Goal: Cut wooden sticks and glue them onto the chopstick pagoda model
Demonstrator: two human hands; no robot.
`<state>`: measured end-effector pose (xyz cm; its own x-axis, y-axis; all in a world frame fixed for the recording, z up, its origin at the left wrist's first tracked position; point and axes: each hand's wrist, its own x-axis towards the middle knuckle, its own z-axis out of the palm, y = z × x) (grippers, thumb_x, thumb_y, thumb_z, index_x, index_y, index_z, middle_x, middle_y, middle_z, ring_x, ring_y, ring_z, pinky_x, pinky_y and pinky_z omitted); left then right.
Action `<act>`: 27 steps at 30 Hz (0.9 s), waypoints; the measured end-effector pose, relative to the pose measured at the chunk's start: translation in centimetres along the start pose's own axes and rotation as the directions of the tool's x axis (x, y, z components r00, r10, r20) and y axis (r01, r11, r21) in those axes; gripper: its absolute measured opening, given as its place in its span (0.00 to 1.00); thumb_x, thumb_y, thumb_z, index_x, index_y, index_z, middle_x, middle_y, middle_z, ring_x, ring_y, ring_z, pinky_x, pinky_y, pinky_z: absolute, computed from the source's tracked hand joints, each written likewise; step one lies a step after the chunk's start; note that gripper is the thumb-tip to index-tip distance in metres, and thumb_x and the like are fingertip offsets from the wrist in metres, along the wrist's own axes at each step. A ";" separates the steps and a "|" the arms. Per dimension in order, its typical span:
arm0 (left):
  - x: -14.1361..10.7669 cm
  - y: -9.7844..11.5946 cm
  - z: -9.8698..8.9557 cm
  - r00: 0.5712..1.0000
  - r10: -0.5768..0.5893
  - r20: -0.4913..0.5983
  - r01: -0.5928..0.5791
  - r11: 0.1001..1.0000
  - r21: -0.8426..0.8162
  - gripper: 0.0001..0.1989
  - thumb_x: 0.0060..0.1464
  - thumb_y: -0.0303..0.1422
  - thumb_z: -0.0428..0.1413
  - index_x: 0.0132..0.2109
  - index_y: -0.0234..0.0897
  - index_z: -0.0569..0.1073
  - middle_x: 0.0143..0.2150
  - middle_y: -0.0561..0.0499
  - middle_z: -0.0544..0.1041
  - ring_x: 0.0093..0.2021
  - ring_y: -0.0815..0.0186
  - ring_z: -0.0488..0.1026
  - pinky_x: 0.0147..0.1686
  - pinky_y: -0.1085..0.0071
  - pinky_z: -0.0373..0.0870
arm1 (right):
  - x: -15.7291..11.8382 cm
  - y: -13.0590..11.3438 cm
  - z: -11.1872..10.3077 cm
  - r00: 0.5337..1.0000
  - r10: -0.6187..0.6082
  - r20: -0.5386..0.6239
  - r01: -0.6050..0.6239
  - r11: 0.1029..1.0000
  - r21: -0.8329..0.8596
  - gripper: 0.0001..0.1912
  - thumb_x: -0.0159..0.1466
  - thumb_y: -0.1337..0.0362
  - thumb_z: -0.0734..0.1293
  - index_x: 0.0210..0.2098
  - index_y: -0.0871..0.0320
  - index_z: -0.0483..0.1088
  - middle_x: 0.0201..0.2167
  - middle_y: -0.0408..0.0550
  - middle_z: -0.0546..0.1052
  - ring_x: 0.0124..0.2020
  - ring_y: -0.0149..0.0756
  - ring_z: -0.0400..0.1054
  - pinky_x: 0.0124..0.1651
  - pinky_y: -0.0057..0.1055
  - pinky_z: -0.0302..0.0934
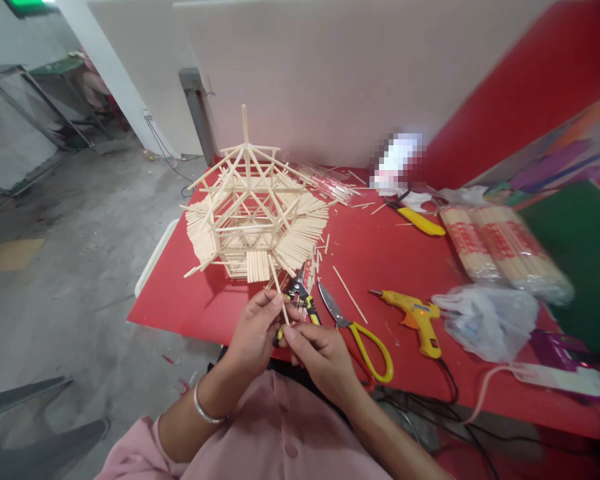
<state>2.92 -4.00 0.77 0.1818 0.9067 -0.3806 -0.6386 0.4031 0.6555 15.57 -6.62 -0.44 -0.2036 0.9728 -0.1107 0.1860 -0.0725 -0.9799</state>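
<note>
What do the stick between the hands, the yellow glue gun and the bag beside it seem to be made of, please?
Stick: wood or bamboo, apparently, with a plain matte finish; it is pale tan and looks uncoated.
Glue gun: probably hard plastic, judging by its evenly yellow moulded body; the dark nozzle may be metal.
Bag: likely thin plastic film, being translucent, crinkled and shiny.

Soft, fairly bright indoor light, stretched by a wide lens
A faint shadow (209, 293) falls from the stick model (247, 190) toward the near left corner of the red table (360, 233); pale glints dot the plastic bag (490, 323) near the right edge, a white, blocky patch (397, 160) hides detail at the back edge, and beyond the left edge the dark legs (55, 441) look blurred
</note>
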 end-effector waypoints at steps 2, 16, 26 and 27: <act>0.2 0.1 0.2 1.000 0.002 -0.014 -0.002 1.000 0.007 0.16 0.48 0.41 0.65 0.34 0.35 0.68 0.26 0.53 0.76 0.18 0.73 0.67 0.15 0.79 0.61 | 0.2 0.0 0.0 1.000 0.002 -0.002 -0.002 1.000 0.009 0.24 0.64 0.51 0.62 0.18 0.60 0.68 0.13 0.38 0.62 0.17 0.24 0.54 0.21 0.24 0.49; 0.7 0.5 0.4 0.996 0.006 -0.087 -0.005 1.000 0.011 0.14 0.47 0.40 0.64 0.32 0.35 0.70 0.23 0.54 0.74 0.16 0.74 0.64 0.13 0.79 0.56 | 0.9 0.5 0.5 1.000 0.007 0.005 -0.007 0.999 0.041 0.23 0.65 0.52 0.61 0.20 0.60 0.68 0.15 0.38 0.61 0.19 0.25 0.53 0.23 0.24 0.49; 1.1 0.5 0.4 0.994 0.025 -0.105 -0.020 0.998 0.055 0.12 0.49 0.40 0.61 0.35 0.36 0.73 0.24 0.55 0.73 0.16 0.74 0.62 0.12 0.78 0.54 | 0.9 0.5 0.7 1.000 0.022 0.023 -0.023 0.998 0.057 0.24 0.65 0.51 0.62 0.19 0.60 0.68 0.14 0.38 0.61 0.18 0.25 0.54 0.22 0.25 0.49; 1.1 0.5 0.4 0.994 0.025 -0.108 -0.020 0.998 0.053 0.12 0.49 0.40 0.61 0.35 0.36 0.73 0.24 0.55 0.73 0.16 0.74 0.62 0.12 0.78 0.54 | 0.9 0.5 0.7 1.000 0.020 0.023 -0.021 0.998 0.051 0.24 0.65 0.51 0.62 0.19 0.60 0.68 0.14 0.38 0.61 0.18 0.25 0.54 0.22 0.25 0.49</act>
<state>3.06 -2.74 0.91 0.0840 0.8980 -0.4318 -0.6017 0.3912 0.6964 14.84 -5.88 -1.09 -0.2218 0.9658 -0.1342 0.1409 -0.1045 -0.9845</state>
